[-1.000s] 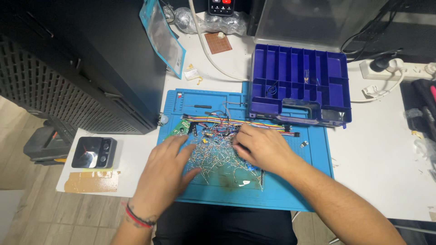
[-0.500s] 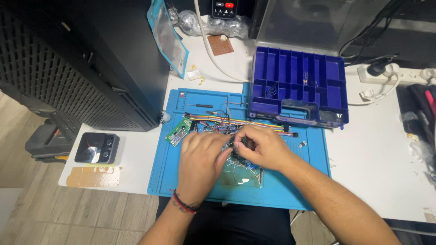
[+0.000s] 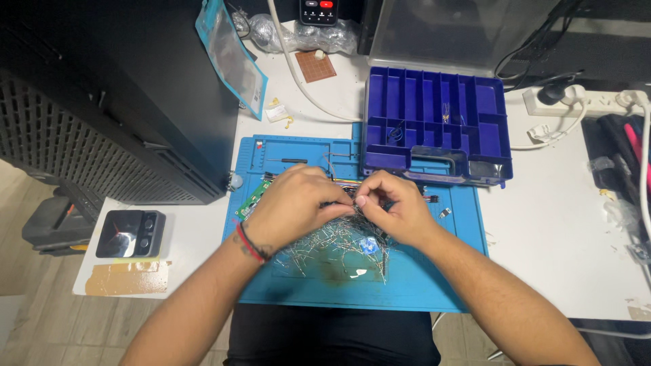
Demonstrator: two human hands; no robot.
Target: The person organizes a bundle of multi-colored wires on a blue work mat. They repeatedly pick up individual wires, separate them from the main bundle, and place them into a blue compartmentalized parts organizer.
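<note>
- Both hands meet in the middle of the frame, over a blue mat (image 3: 420, 285) that lies on the white surface (image 3: 556, 257).
- The left hand (image 3: 291, 207) is bent over a pile of thin metal pins (image 3: 339, 247). Its fingers curl down onto the top of the pile, but what they pinch is hidden.
- The right hand (image 3: 397, 210) sits just beside it, to the right. Its fingers (image 3: 363, 200) are pinched shut on something very small, too small to name.
- The pinch point is right between the two hands, so both are about equally near it.
- The pile spreads below and between the hands, toward the bottom of the frame. The pins point every which way, so the pile has no one long line.
- A bundle of coloured wires (image 3: 342, 181) runs left to right just above the hands, mostly hidden by them.
- A dark blue box with many small slots (image 3: 434, 125) stands open in the upper right, touching the mat's top edge.
- A small black gadget (image 3: 129, 232) rests well apart at the left.
</note>
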